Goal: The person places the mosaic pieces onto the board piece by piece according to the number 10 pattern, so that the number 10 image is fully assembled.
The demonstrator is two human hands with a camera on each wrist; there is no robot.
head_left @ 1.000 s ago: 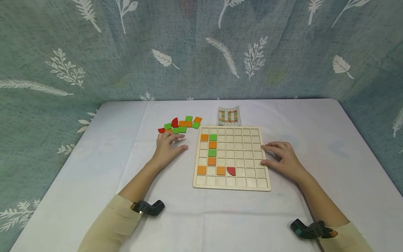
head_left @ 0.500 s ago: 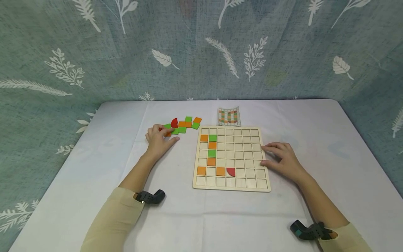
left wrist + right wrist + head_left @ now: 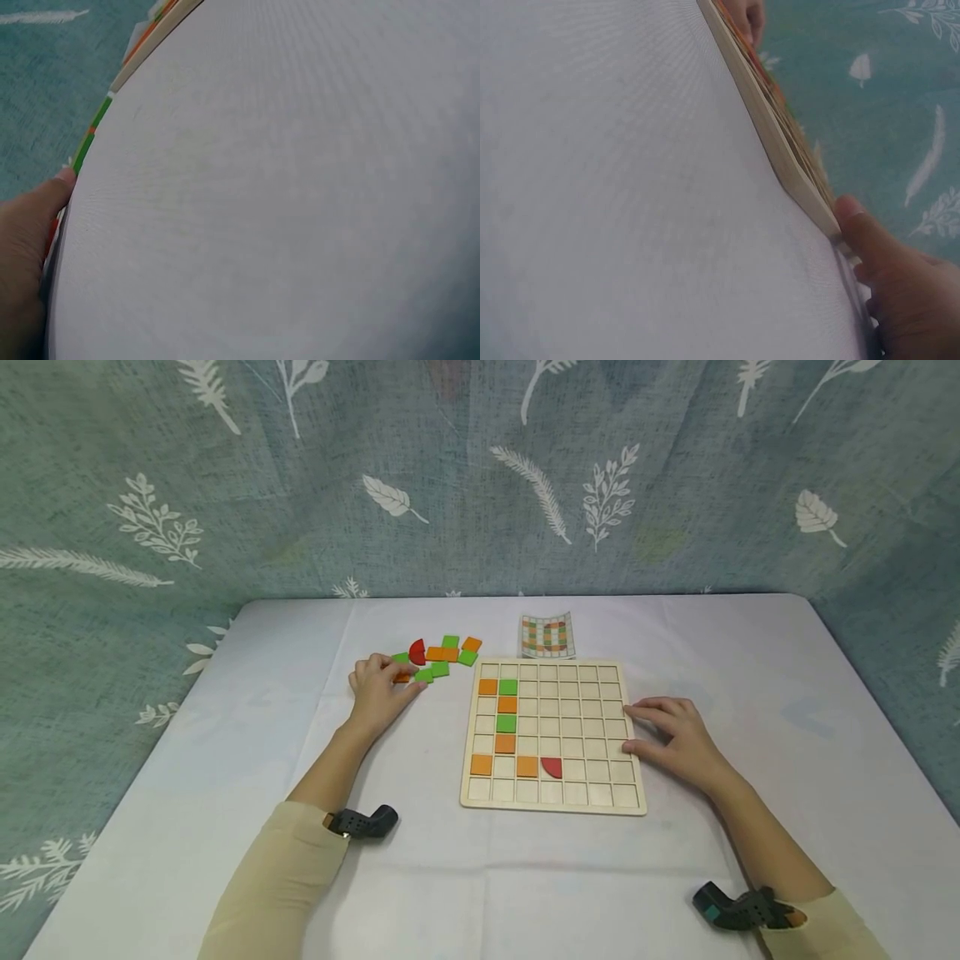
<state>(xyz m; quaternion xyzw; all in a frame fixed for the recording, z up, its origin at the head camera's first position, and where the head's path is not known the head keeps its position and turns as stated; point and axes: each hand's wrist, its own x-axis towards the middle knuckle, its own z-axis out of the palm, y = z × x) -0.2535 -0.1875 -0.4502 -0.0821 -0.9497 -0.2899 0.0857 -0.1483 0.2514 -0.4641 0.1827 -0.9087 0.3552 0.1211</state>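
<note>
My left hand [image 3: 375, 693] reaches into a loose group of tiles left of the board. Its fingertips touch the near-left tiles, with an orange tile [image 3: 401, 678] partly hidden under them. The thumb stands apart, near a green tile [image 3: 424, 677]. On the far side, my right hand [image 3: 675, 735] rests its fingertips and thumb against the right edge of a wooden grid board [image 3: 577, 724]. That board bears several orange and green square tiles and a red quarter-circle tile [image 3: 552, 767]. In the right wrist view, the thumb [image 3: 859, 225] touches the board's edge.
Behind the board lies a pattern card [image 3: 546, 636] printed with a coloured grid. A red rounded tile [image 3: 417, 652] and more green and orange squares lie beyond my left fingers. White cloth covers the table [image 3: 570, 868]; a leaf-patterned curtain [image 3: 465, 543] hangs behind.
My left hand has moved left and slightly away from me, onto the near-left tiles. Two green tiles have shifted slightly right. The right hand stays at the board's edge.
</note>
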